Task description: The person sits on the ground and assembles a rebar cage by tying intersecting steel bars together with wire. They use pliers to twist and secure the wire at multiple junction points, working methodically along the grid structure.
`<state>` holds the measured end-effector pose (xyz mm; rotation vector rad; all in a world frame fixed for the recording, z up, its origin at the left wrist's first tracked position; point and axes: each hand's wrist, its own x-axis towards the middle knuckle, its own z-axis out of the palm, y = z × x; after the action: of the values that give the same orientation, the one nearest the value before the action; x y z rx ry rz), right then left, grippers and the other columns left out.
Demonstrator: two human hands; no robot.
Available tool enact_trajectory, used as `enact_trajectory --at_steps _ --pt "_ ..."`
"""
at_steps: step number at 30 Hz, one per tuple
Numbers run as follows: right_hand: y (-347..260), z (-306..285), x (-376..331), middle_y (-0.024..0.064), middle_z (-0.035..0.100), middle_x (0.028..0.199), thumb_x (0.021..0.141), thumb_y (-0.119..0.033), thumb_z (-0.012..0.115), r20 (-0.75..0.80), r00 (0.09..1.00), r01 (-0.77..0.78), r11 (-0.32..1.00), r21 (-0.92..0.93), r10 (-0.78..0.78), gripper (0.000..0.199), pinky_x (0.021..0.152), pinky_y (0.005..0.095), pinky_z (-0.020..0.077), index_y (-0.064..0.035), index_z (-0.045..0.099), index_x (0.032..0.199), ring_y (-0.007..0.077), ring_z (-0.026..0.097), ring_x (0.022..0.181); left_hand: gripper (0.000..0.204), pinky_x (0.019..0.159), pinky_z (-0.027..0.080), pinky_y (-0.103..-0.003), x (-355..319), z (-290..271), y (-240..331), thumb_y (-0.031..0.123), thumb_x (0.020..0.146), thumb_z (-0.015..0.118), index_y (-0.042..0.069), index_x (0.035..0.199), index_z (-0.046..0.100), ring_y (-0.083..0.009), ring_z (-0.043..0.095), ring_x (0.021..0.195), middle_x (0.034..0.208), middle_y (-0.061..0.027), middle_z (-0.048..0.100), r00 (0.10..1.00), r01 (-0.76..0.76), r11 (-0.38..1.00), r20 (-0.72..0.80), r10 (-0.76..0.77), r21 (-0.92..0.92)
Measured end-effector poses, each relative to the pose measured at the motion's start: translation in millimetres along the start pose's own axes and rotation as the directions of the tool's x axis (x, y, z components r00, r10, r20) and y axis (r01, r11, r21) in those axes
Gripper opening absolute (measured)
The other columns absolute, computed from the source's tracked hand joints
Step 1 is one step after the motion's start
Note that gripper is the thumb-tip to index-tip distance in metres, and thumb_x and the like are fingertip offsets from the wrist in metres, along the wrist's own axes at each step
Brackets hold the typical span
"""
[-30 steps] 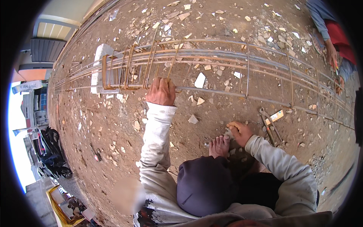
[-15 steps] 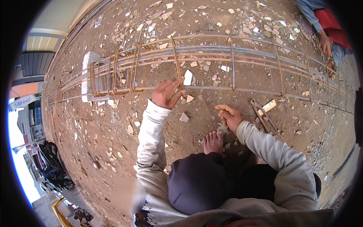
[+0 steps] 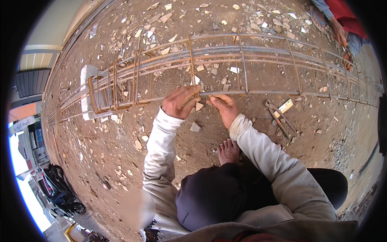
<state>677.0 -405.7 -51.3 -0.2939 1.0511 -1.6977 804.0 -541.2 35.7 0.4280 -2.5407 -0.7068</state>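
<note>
A long cage of steel reinforcing bars (image 3: 262, 63) runs across in front of me, with rusty square stirrups around it. My left hand (image 3: 176, 103) is closed around the lower corner of one stirrup (image 3: 190, 54), where it meets the near bar (image 3: 227, 93). Just right of that corner, my right hand (image 3: 226, 109) pinches at the near bar, thumb against fingers. Whatever is between those fingertips is too small to make out. A pair of end-cutting pincers (image 3: 281, 117) lies on the ground to the right, partly over a small pale strip (image 3: 286, 106).
Several stirrups (image 3: 115, 82) are bunched at the cage's left, near a pale block (image 3: 86, 105) under the bars. At the far right another person's hand (image 3: 338, 34) is near the cage end. Broken tile pieces litter the dirt. My bare foot (image 3: 228, 151) is below my hands.
My right hand has moved up and left to the near bar, beside my left hand. The left hand stays at the stirrup, which now stands more upright. The view has shifted slightly.
</note>
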Motion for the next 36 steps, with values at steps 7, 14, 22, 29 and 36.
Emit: enact_trajectory --at_steps 7,14,22,29,36 --pt "-1 -4 37 0.0074 0.062 0.103 0.086 -0.002 0.064 0.304 0.914 0.379 0.833 -0.403 -0.269 0.020 0.081 0.0306 0.0498 -0.0044 0.068 0.106 0.0190 0.062 0.091 0.034 0.083 0.046 -0.039 3 -4 6 0.010 0.076 0.072 0.007 0.110 0.066 -0.0294 0.062 0.092 0.096 -0.0134 0.067 0.991 0.137 0.986 0.026 -0.135 -0.095" --pt "-3 2 37 0.0088 0.064 0.097 0.083 -0.002 0.068 0.291 0.889 0.452 0.781 -0.431 -0.354 0.015 0.079 0.0318 0.0500 -0.0056 0.069 0.098 0.0212 0.063 0.087 0.026 0.088 0.045 -0.039 -7 -15 -8 0.018 0.086 0.055 0.002 0.102 0.068 -0.0284 0.061 0.095 0.098 -0.0163 0.066 0.977 0.212 0.889 0.107 -0.184 -0.405" --pt "-10 5 40 0.0077 0.065 0.093 0.080 0.002 0.069 0.360 0.849 0.517 0.747 -0.418 -0.386 0.021 0.078 0.0321 0.0500 -0.0064 0.069 0.099 0.0203 0.062 0.091 0.031 0.071 0.048 -0.026 5 -16 -3 0.028 0.095 0.059 -0.001 0.098 0.070 -0.0103 0.060 0.075 0.077 -0.0046 0.068 0.808 0.589 0.686 0.313 -0.498 -0.428" --pt "-10 7 41 0.0069 0.066 0.093 0.080 0.001 0.070 0.371 0.863 0.485 0.771 -0.414 -0.343 0.022 0.075 0.0315 0.0508 -0.0066 0.070 0.100 0.0191 0.062 0.085 0.016 0.067 0.052 -0.023 15 -18 -27 0.007 0.086 0.069 -0.003 0.098 0.067 -0.0100 0.064 0.078 0.086 -0.0086 0.070 0.798 0.603 0.618 0.389 -0.461 -0.504" --pt "-13 10 42 0.0067 0.067 0.091 0.079 0.002 0.070 0.373 0.865 0.477 0.783 -0.400 -0.336 0.021 0.074 0.0307 0.0507 -0.0070 0.071 0.099 0.0189 0.063 0.084 0.015 0.062 0.052 -0.022 20 -9 -31 0.000 0.083 0.069 -0.004 0.097 0.064 -0.0087 0.064 0.072 0.084 -0.0090 0.070 0.814 0.572 0.528 0.352 -0.462 -0.628"
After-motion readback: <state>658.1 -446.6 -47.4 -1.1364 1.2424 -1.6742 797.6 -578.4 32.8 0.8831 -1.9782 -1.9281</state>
